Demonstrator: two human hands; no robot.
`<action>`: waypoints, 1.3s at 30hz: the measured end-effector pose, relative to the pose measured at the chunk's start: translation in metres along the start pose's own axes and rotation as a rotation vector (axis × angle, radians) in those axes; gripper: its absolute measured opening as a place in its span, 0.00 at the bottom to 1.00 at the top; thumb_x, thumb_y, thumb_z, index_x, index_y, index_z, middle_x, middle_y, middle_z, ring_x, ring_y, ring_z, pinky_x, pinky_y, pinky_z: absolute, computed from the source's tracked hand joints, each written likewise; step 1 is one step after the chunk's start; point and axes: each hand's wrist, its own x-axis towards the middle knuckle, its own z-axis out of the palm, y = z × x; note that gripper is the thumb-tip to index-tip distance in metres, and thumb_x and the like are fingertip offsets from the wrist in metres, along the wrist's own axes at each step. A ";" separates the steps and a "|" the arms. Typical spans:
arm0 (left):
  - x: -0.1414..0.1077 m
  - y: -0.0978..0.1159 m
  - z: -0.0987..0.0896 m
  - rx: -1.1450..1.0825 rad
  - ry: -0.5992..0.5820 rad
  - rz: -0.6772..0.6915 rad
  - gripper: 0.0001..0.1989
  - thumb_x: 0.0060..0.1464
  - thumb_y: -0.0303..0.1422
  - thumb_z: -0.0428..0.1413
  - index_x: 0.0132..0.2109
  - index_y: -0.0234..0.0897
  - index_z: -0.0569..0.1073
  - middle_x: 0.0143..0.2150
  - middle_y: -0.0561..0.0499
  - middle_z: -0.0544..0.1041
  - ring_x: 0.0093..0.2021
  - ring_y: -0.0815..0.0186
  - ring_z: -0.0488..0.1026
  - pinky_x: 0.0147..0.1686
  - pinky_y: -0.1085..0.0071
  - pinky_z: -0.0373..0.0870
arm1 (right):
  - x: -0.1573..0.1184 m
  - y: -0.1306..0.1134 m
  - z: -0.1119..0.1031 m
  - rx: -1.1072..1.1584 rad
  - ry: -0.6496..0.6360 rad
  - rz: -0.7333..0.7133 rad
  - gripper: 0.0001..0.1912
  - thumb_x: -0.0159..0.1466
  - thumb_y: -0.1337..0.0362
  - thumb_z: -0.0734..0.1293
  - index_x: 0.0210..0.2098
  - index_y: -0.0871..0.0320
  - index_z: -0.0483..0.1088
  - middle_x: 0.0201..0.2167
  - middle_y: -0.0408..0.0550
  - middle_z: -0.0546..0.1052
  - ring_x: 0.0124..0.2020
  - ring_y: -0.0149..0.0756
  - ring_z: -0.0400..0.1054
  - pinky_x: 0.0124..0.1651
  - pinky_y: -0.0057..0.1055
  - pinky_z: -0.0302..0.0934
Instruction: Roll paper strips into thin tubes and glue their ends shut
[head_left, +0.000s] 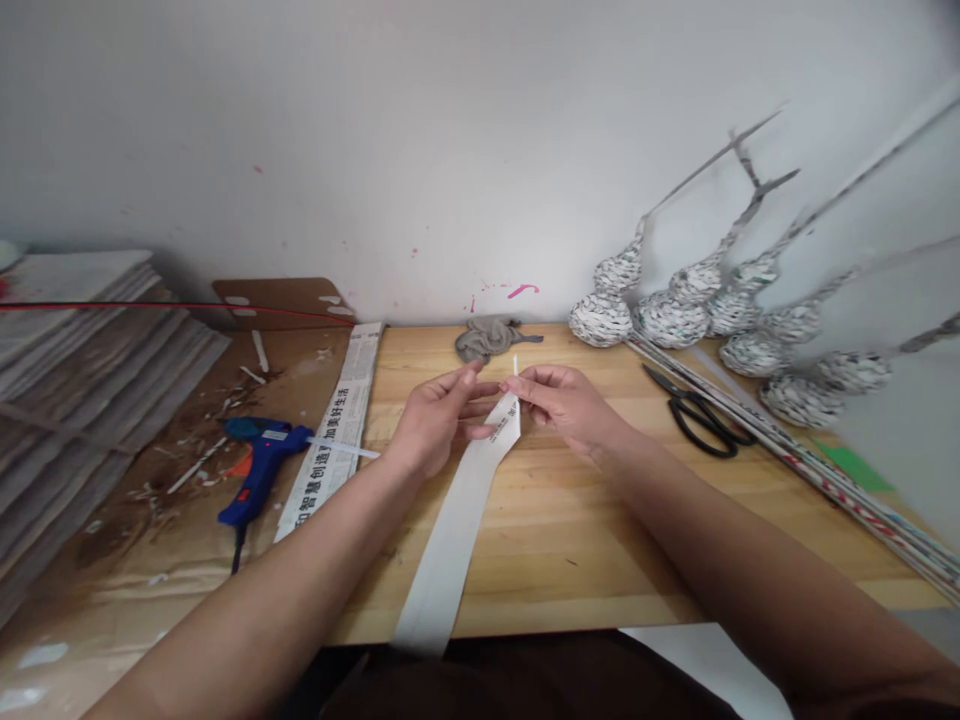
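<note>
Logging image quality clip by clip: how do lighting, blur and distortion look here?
Head view: soft light on the wall; pale glare on the brown surface; forearms stretched toward the bottom corners; small print on the paper strip unreadable, large characters on the newspaper legible.

Craft workshop: glue gun (260, 470), black scissors (679, 398), paper strips (457, 525), woven gourd-shaped pieces (671, 320).

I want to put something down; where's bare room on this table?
The table has open room between the white paper strip and right forearm. A smaller patch lies between the newspaper and gray cloth, beyond the left hand. It's crowded around the scissors and paper rods, and around the glue gun.
</note>
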 end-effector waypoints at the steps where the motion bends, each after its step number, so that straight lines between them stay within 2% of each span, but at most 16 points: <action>1: 0.000 0.000 0.000 0.008 0.000 -0.001 0.26 0.57 0.42 0.56 0.57 0.30 0.69 0.48 0.35 0.78 0.39 0.59 0.79 0.24 0.74 0.76 | 0.000 0.000 0.000 -0.002 0.001 -0.002 0.15 0.53 0.55 0.73 0.28 0.62 0.74 0.23 0.43 0.72 0.23 0.24 0.58 0.21 0.24 0.46; 3: 0.000 0.000 -0.001 0.019 -0.009 -0.023 0.26 0.58 0.46 0.52 0.51 0.26 0.73 0.49 0.32 0.77 0.40 0.57 0.79 0.22 0.75 0.74 | 0.000 0.000 0.000 -0.006 0.001 -0.003 0.15 0.53 0.55 0.73 0.27 0.61 0.73 0.23 0.42 0.71 0.22 0.24 0.58 0.21 0.24 0.45; 4: 0.000 0.001 0.000 0.015 -0.013 -0.037 0.25 0.59 0.45 0.52 0.51 0.25 0.74 0.49 0.32 0.77 0.40 0.57 0.79 0.22 0.75 0.75 | 0.000 0.000 0.000 -0.008 0.000 -0.001 0.15 0.52 0.55 0.73 0.27 0.61 0.73 0.22 0.42 0.70 0.22 0.24 0.57 0.21 0.24 0.45; 6: -0.001 0.001 0.001 -0.010 -0.010 -0.066 0.22 0.59 0.38 0.54 0.55 0.26 0.70 0.49 0.32 0.77 0.40 0.58 0.79 0.24 0.74 0.76 | 0.000 -0.001 0.001 -0.013 0.003 0.002 0.15 0.52 0.54 0.73 0.26 0.61 0.73 0.21 0.42 0.70 0.22 0.24 0.57 0.21 0.25 0.44; 8: -0.002 0.002 0.003 -0.036 0.000 -0.082 0.23 0.59 0.30 0.55 0.60 0.27 0.65 0.49 0.34 0.77 0.38 0.60 0.79 0.27 0.73 0.77 | 0.000 -0.001 0.001 -0.019 0.007 0.000 0.15 0.52 0.54 0.73 0.26 0.61 0.73 0.21 0.41 0.70 0.22 0.24 0.57 0.21 0.25 0.44; 10: -0.002 0.002 0.004 -0.047 0.006 -0.086 0.22 0.59 0.28 0.54 0.60 0.27 0.64 0.49 0.34 0.77 0.37 0.61 0.80 0.28 0.72 0.77 | 0.000 -0.001 0.002 -0.018 0.006 -0.003 0.15 0.52 0.55 0.73 0.26 0.61 0.73 0.21 0.41 0.70 0.22 0.24 0.57 0.21 0.25 0.44; 13: -0.002 0.001 0.005 -0.035 -0.007 -0.084 0.19 0.61 0.35 0.52 0.54 0.25 0.70 0.49 0.33 0.77 0.37 0.60 0.79 0.30 0.71 0.78 | -0.001 -0.001 0.003 -0.004 0.004 -0.003 0.15 0.51 0.55 0.74 0.24 0.61 0.72 0.21 0.41 0.70 0.22 0.24 0.57 0.22 0.25 0.46; 17: -0.002 0.000 0.007 -0.018 -0.033 -0.119 0.28 0.60 0.48 0.48 0.48 0.24 0.74 0.47 0.31 0.77 0.43 0.55 0.78 0.33 0.66 0.79 | -0.001 -0.001 0.004 -0.008 0.014 -0.013 0.15 0.51 0.55 0.74 0.23 0.61 0.72 0.20 0.40 0.69 0.21 0.24 0.56 0.23 0.25 0.47; 19: -0.003 0.000 0.008 -0.031 -0.044 -0.152 0.28 0.60 0.48 0.47 0.47 0.23 0.75 0.45 0.31 0.78 0.43 0.54 0.78 0.34 0.65 0.79 | -0.001 -0.001 0.005 -0.003 0.014 -0.015 0.15 0.50 0.54 0.74 0.23 0.61 0.72 0.19 0.39 0.68 0.21 0.24 0.56 0.23 0.25 0.48; 23: -0.004 -0.003 0.006 -0.077 -0.124 -0.137 0.16 0.59 0.35 0.54 0.47 0.26 0.76 0.42 0.36 0.79 0.41 0.59 0.78 0.38 0.64 0.78 | -0.001 -0.002 0.006 0.016 0.024 0.003 0.16 0.49 0.54 0.75 0.23 0.61 0.72 0.19 0.40 0.70 0.21 0.24 0.57 0.23 0.25 0.49; 26: -0.004 -0.006 0.003 -0.049 -0.162 -0.112 0.15 0.52 0.30 0.61 0.47 0.30 0.77 0.43 0.41 0.79 0.40 0.63 0.76 0.40 0.66 0.77 | -0.001 -0.001 0.006 0.027 0.033 0.010 0.16 0.49 0.54 0.75 0.25 0.61 0.73 0.19 0.40 0.70 0.20 0.24 0.59 0.22 0.24 0.51; 31: -0.006 -0.009 0.002 0.019 -0.220 -0.123 0.13 0.45 0.31 0.66 0.40 0.31 0.80 0.41 0.45 0.78 0.40 0.66 0.73 0.41 0.70 0.74 | -0.001 0.002 0.009 0.031 0.023 0.027 0.16 0.49 0.54 0.75 0.24 0.61 0.72 0.16 0.40 0.70 0.18 0.25 0.61 0.20 0.24 0.53; 35: -0.006 -0.014 0.003 0.078 -0.197 -0.104 0.14 0.41 0.31 0.68 0.38 0.32 0.80 0.38 0.47 0.79 0.38 0.67 0.73 0.41 0.70 0.73 | -0.001 0.004 0.011 0.055 0.025 0.043 0.16 0.48 0.55 0.75 0.25 0.62 0.72 0.16 0.40 0.71 0.18 0.26 0.63 0.19 0.24 0.56; 39: -0.004 -0.020 0.003 0.134 -0.187 -0.059 0.14 0.40 0.33 0.68 0.36 0.33 0.80 0.34 0.49 0.79 0.35 0.69 0.73 0.39 0.72 0.72 | -0.001 0.004 0.014 0.091 0.030 0.055 0.16 0.47 0.56 0.76 0.23 0.62 0.71 0.17 0.40 0.71 0.16 0.24 0.62 0.18 0.23 0.56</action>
